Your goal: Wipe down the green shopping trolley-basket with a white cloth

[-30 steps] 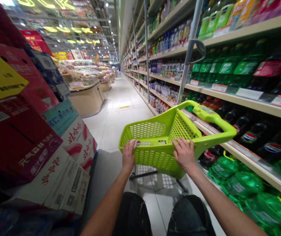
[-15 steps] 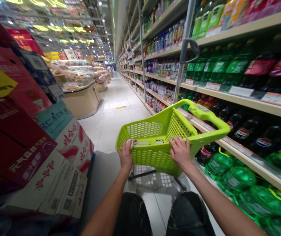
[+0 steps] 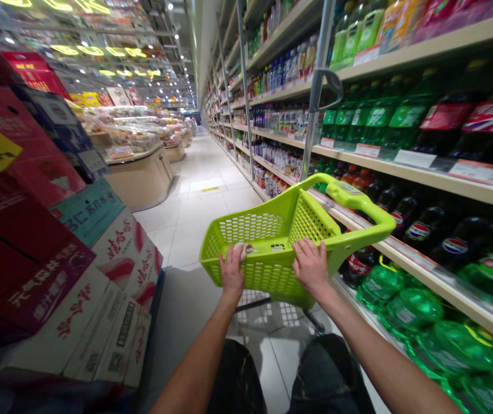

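A lime-green plastic shopping cart [image 3: 268, 277] with a mesh basket stands side-on in front of my knees, its handle toward the shelves on the right. My left hand [image 3: 232, 270] is closed at the near rim, toward the basket's left end. A crumpled whitish cloth [image 3: 242, 249] shows at its fingertips, against the rim. Farther right, my right hand [image 3: 311, 264] hooks its fingers over the same rim, beside the upright mesh flap [image 3: 315, 218]. Inside, the visible part of the basket floor is bare green plastic.
Drink shelves [image 3: 423, 167] run along the right side, with large green bottles [image 3: 410, 305] at the bottom. Stacked cartons [image 3: 112, 310] stand close on the left. Ahead, a tiled aisle [image 3: 195, 213] passes a rounded display counter [image 3: 138, 178].
My left hand has slid right along the rim with the cloth. My right hand keeps its place on the rim. The whole view has shifted slightly.
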A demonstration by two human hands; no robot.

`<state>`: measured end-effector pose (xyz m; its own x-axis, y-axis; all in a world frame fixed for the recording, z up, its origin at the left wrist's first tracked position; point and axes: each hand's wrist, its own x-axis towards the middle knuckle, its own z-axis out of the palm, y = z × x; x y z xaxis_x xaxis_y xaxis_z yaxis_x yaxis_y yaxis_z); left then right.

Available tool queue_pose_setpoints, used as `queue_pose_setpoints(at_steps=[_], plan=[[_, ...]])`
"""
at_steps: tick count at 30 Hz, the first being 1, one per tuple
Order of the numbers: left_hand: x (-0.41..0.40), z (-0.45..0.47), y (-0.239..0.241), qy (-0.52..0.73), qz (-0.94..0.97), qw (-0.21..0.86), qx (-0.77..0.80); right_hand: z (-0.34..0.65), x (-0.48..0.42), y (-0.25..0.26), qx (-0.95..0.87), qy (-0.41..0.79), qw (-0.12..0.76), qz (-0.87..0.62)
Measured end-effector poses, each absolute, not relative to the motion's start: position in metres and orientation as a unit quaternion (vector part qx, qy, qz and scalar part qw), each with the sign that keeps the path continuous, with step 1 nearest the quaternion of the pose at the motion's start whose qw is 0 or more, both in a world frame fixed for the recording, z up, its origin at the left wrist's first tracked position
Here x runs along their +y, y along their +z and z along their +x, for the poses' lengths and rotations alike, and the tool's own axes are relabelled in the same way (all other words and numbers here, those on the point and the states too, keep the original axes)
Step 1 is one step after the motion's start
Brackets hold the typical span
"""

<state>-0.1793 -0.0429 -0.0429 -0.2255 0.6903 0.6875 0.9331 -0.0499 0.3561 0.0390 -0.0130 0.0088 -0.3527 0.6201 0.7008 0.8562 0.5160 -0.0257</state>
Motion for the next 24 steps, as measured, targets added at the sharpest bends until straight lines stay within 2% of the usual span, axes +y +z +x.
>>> queue_pose_setpoints(at_steps=[6, 13, 20, 24], plan=[[-0.039, -0.129, -0.031, -0.371, -0.709, 0.137, -0.584, 0.038, -0.014, 0.011, -0.801, -0.17, 0.339, -0.463], [-0.045, -0.179, -0.038, -0.393, -0.613, 0.135, -0.672, 0.039, -0.014, 0.009, -0.803, -0.174, 0.338, -0.459], [-0.038, -0.113, -0.027, -0.365, -0.725, 0.128, -0.569, 0.038, -0.014, 0.01, -0.803, -0.177, 0.337, -0.459], [-0.038, -0.135, -0.032, -0.372, -0.71, 0.125, -0.584, 0.043, -0.014, 0.011, -0.811, -0.179, 0.33, -0.448]])
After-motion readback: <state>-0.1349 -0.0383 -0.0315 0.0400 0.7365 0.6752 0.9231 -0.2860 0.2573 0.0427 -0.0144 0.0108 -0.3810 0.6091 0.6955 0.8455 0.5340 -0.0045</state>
